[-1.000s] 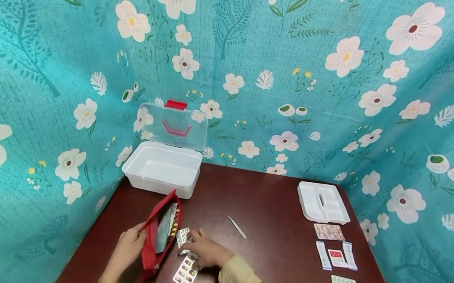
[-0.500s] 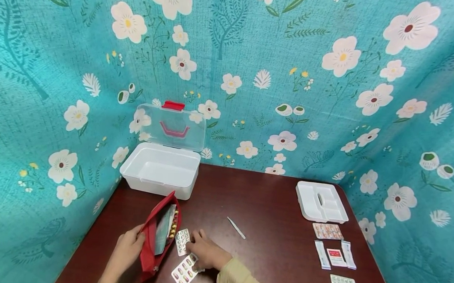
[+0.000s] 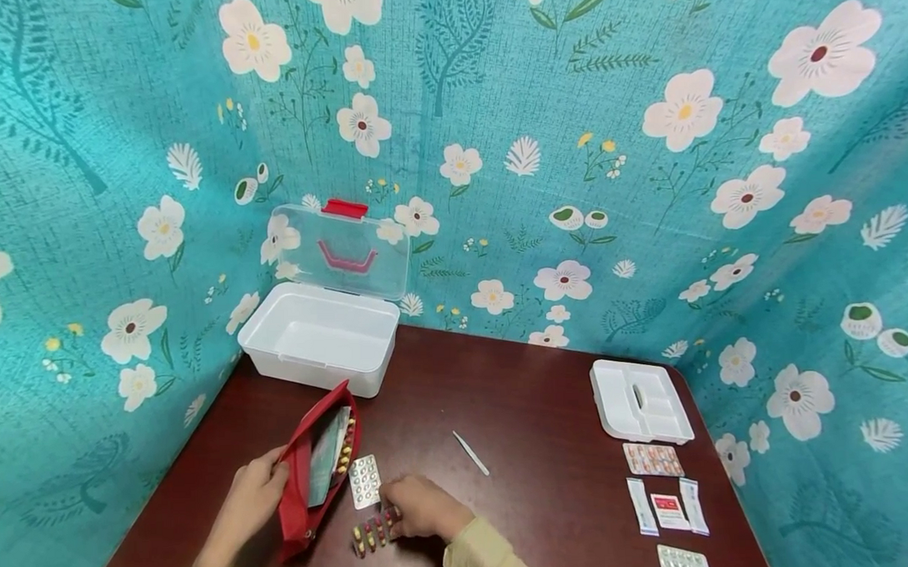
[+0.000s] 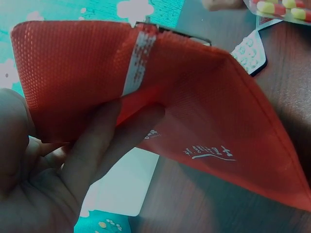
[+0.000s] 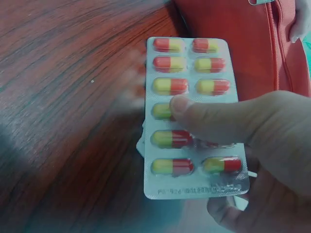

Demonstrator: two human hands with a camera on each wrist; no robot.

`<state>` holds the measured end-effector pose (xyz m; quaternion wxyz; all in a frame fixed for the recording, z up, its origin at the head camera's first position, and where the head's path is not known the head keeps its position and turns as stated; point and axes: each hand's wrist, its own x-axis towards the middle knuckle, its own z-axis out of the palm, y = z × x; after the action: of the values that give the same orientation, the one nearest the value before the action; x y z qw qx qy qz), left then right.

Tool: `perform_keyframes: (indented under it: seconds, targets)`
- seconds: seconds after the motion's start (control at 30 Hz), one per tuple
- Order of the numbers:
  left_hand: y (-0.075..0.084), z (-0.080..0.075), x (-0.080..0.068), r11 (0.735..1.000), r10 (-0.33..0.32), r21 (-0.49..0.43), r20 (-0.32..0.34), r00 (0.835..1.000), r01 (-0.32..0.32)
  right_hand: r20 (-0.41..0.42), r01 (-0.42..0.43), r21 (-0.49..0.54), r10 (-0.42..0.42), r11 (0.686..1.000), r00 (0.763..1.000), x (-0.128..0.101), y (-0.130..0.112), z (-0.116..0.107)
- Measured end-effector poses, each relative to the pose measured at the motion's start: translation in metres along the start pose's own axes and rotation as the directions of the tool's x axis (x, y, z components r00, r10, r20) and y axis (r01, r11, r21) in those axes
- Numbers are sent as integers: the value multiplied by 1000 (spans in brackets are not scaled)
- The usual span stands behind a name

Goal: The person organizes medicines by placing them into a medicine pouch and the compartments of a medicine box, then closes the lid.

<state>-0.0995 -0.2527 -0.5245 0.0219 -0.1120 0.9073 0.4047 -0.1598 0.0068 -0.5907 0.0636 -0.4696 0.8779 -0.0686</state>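
My left hand (image 3: 251, 495) grips one side of a red zip pouch (image 3: 296, 497), which stands gaping on the table. Inside the pouch show a grey-green packet (image 3: 327, 463) and a strip of yellow-and-red capsules (image 3: 347, 446). The left wrist view has the pouch's red fabric (image 4: 73, 63) between thumb and fingers. My right hand (image 3: 424, 506) pinches a blister pack of red-and-yellow capsules (image 5: 167, 187), thumb across its front. A pale edge pokes out behind that pack in the right wrist view. Between pouch and right hand, a silver blister pack (image 3: 366, 482) lies flat.
An open white box (image 3: 329, 375) with a clear lid stands at the back left. Tweezers (image 3: 471, 452) lie mid-table. On the right are a divided white tray (image 3: 616, 407), an orange blister pack (image 3: 653, 459), small sachets (image 3: 670, 512) and another blister pack (image 3: 683, 562).
My right hand has come away from the silver blister pack, leaving it flat on the table. The capsule pack, flat before, is now picked up and tilted. The left hand keeps its hold.
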Motion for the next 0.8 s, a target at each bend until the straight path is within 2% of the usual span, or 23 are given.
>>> perform_keyframes:
  seconds: [0.1, 0.23, 0.37, 0.43, 0.5, 0.63, 0.7, 0.8]
  targets:
    - [-1, 0, 0, 1000, -5, -1, 6, 1000, 5, 40, 3, 65, -5, 998, 999, -3, -1, -1]
    - [-2, -1, 0, 1000, -16, -9, 16, 1000, 16, 67, 30, 93, -37, 995, 997, -6, -1, 0]
    - [-2, -1, 0, 1000, -24, -16, 15, 1000, 24, 34, 12, 166, -18, 986, 999, -8, 3, -4]
    - [-2, -1, -1, 1000, -27, -15, 13, 1000, 27, 5, -12, 252, 11, 968, 1000, -9, 8, -7]
    - [-2, -1, -1, 1000, -27, -13, 11, 1000, 27, -23, -28, 369, 40, 929, 999, -11, 13, -10]
    - [-3, -1, -1, 1000, -22, -13, 12, 1000, 22, -67, -58, 587, 120, 807, 991, -15, 24, -18]
    - [-3, -2, -2, 1000, -15, -16, 12, 1000, 15, -97, -81, 646, 186, 759, 978, -16, 29, -23]
    - [-3, -3, -3, 1000, -22, -20, 16, 1000, 22, -141, -113, 697, 291, 708, 946, -15, 34, -30]
